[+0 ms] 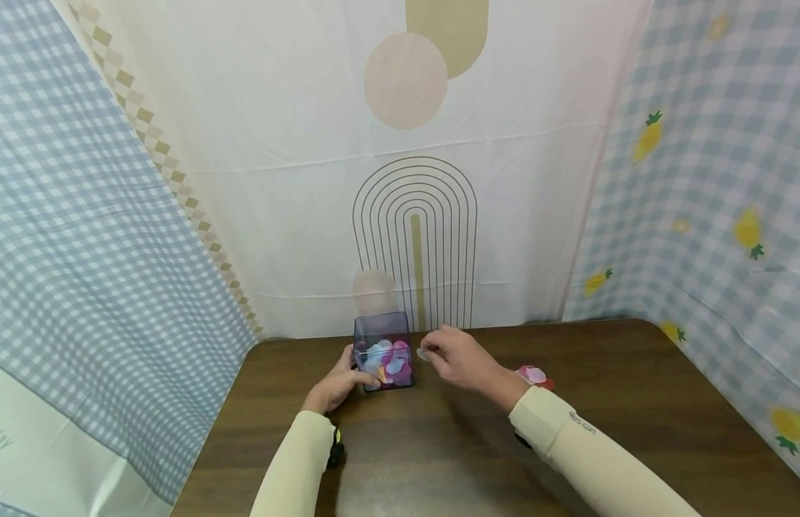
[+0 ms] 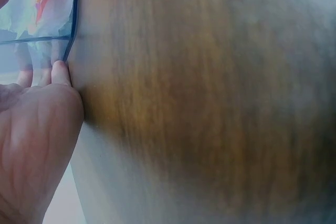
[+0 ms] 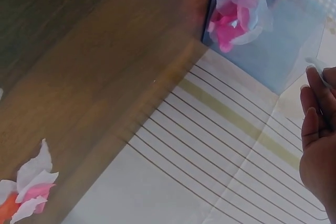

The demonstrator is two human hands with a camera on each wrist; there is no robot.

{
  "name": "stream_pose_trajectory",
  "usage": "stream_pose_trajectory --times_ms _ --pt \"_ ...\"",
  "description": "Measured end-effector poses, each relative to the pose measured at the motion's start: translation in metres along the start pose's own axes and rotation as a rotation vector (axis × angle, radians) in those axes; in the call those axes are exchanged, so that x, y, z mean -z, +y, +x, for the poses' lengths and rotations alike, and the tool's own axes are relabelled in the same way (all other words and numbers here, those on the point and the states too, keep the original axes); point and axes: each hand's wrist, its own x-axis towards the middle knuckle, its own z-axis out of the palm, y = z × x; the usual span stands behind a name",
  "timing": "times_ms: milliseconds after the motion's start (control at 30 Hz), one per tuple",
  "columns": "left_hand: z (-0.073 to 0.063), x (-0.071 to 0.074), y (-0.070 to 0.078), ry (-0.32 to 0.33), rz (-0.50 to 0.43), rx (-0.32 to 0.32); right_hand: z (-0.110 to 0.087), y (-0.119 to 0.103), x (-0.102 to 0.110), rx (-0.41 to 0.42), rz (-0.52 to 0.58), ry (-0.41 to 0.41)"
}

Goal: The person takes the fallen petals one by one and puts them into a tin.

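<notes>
A clear box (image 1: 383, 322) with dark edges stands at the back of the table, partly filled with thin, petal-like paper pieces (image 1: 395, 362) in pink, white, pale blue and a little orange. My left hand (image 1: 337, 384) grips its left side, thumb across the near face and fingers behind. Just right of the box, my right hand (image 1: 461, 357) pinches a pale thin paper piece (image 1: 422, 355) between thumb and fingertips. In the right wrist view that hand (image 3: 320, 114) shows at the right edge, its fingers curled. The left wrist view shows the left palm (image 2: 39, 135) against the box.
A small pile of pink, white and red paper pieces (image 1: 534, 376) lies on the wooden table (image 1: 406, 452), beyond the right forearm. A white patterned cloth (image 1: 296, 215) hangs behind the table's back edge. Checked cloths hang at the left (image 1: 115, 251) and right (image 1: 697, 179).
</notes>
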Motion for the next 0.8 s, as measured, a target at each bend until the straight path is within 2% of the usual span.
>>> stream_pose_trajectory --times_ms 267,467,633,800 --pt "0.0 -0.001 0.0 -0.014 0.001 0.0 0.019 -0.008 -0.01 0.074 -0.036 0.133" --pt "0.0 0.002 0.0 -0.018 0.0 -0.009 0.046 -0.02 -0.026 0.032 -0.009 0.179" --pt "-0.002 0.001 0.001 -0.006 0.014 -0.004 0.07 -0.031 -0.041 -0.065 0.034 0.12" --pt "-0.004 -0.002 0.001 -0.002 0.02 -0.012 0.086 -0.034 -0.055 -0.141 0.02 0.033"
